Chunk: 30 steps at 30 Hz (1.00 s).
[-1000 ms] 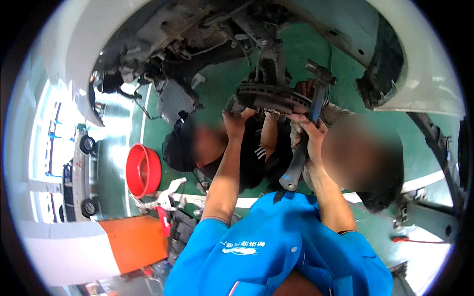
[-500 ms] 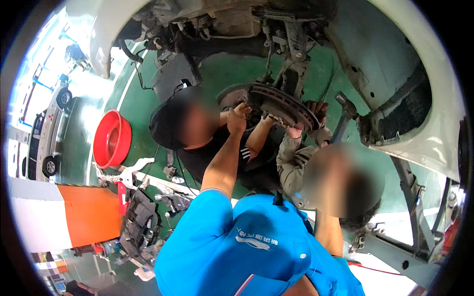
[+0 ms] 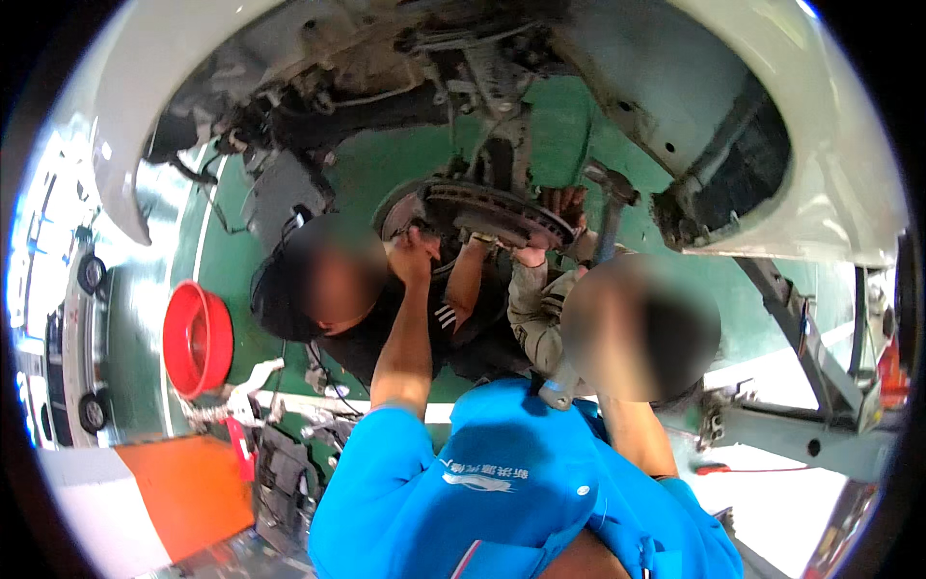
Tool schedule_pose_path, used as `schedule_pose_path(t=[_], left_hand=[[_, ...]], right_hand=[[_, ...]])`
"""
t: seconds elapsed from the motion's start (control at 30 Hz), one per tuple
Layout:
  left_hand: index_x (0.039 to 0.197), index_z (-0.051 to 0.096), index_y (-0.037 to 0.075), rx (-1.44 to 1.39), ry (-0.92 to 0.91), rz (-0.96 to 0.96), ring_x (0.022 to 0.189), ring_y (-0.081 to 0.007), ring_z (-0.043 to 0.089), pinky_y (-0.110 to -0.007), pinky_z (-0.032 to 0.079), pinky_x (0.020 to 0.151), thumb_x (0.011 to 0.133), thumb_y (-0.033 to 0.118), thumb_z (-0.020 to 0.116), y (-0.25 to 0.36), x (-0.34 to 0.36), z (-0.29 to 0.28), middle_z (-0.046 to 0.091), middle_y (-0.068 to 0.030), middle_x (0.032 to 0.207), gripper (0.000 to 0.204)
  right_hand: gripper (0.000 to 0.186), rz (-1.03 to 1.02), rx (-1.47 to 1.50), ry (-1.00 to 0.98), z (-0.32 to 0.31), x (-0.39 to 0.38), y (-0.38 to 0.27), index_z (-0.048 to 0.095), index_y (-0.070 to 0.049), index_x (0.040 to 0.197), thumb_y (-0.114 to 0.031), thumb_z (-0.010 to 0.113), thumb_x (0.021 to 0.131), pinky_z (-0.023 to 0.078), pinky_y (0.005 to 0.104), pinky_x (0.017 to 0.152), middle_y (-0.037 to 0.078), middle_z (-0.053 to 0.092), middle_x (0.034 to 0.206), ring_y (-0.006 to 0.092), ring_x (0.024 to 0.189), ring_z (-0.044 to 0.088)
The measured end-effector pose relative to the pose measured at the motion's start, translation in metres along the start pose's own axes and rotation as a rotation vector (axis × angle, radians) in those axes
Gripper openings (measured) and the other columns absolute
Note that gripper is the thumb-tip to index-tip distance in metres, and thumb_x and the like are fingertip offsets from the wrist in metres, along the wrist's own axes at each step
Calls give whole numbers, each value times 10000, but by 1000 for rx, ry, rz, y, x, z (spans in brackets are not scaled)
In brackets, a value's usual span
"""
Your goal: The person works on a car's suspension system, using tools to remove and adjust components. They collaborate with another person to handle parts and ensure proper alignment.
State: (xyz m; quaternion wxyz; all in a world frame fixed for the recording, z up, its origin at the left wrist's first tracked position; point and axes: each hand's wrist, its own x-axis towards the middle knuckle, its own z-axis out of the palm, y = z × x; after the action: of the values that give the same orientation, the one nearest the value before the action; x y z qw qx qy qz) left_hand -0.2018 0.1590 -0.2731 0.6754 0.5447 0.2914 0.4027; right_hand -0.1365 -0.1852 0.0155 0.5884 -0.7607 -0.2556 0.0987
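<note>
My left hand [image 3: 416,257] is closed at the left side of a rusty brake disc [image 3: 502,206], its fingers curled round something I cannot make out. From my right forearm [image 3: 641,439] a long-handled hammer [image 3: 611,217] stands up, its metal head raised to the right of the disc. My right hand on the handle is hidden behind a blurred patch. A co-worker in black has a forearm [image 3: 467,280] reaching to the disc's underside. Another co-worker in a beige sleeve [image 3: 529,309] has a hand [image 3: 528,256] against the disc's lower edge.
Overhead curves the car's pale fender [image 3: 830,125], with suspension parts [image 3: 497,87] inside the arch. A red basin [image 3: 198,340] stands on the green floor at left, near loose parts. At right is a grey metal lift arm [image 3: 772,439]. Two co-workers crouch close in front.
The view has shifted, so the disc and co-workers sit further left. The hammer's head is a little higher relative to the disc, and its handle end now shows. My left hand stays at the disc.
</note>
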Motion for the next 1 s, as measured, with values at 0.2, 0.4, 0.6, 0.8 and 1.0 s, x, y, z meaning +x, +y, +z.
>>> schedule_pose_path(t=[0.2, 0.4, 0.6, 0.8, 1.0], left_hand=[[885, 619, 7, 990, 165, 846, 622, -299, 632, -365, 491, 554, 919, 215, 639, 205, -39, 76, 664, -147, 791, 211], [1073, 659, 88, 1208, -260, 1002, 844, -292, 665, -378, 535, 670, 886, 116, 622, 304, -50, 175, 657, -104, 973, 192], [1084, 663, 66, 992, -410, 1168, 934, -285, 668, -388, 568, 719, 914, 126, 619, 294, -37, 203, 635, -76, 1148, 186], [1104, 631, 43, 661, -391, 1045, 943, -301, 657, -398, 548, 714, 987, 203, 543, 265, -2, 210, 612, -140, 1188, 217], [1185, 608, 46, 378, -234, 964, 1003, -305, 631, -402, 535, 740, 1026, 170, 456, 233, 11, 224, 575, -161, 1249, 253]], right_hand=[[182, 300, 753, -71, 1, 8, -32, 567, -24, 991, -140, 670, 895, 424, 284, 457, 50, 557, 747, 156, 545, 540], [144, 404, 1015, -132, 13, 9, -3, 566, -34, 964, -168, 609, 936, 437, 229, 472, 29, 558, 744, 111, 516, 527], [176, 343, 976, -135, 12, 20, -8, 552, -35, 978, -177, 639, 922, 452, 235, 498, 34, 569, 740, 119, 523, 531], [193, 263, 926, -31, 27, 30, -4, 532, -27, 959, -171, 653, 918, 456, 264, 507, 31, 557, 733, 121, 527, 530], [174, 305, 915, 24, 38, 38, -1, 534, -25, 976, -147, 644, 919, 448, 259, 501, 22, 552, 728, 119, 540, 552]])
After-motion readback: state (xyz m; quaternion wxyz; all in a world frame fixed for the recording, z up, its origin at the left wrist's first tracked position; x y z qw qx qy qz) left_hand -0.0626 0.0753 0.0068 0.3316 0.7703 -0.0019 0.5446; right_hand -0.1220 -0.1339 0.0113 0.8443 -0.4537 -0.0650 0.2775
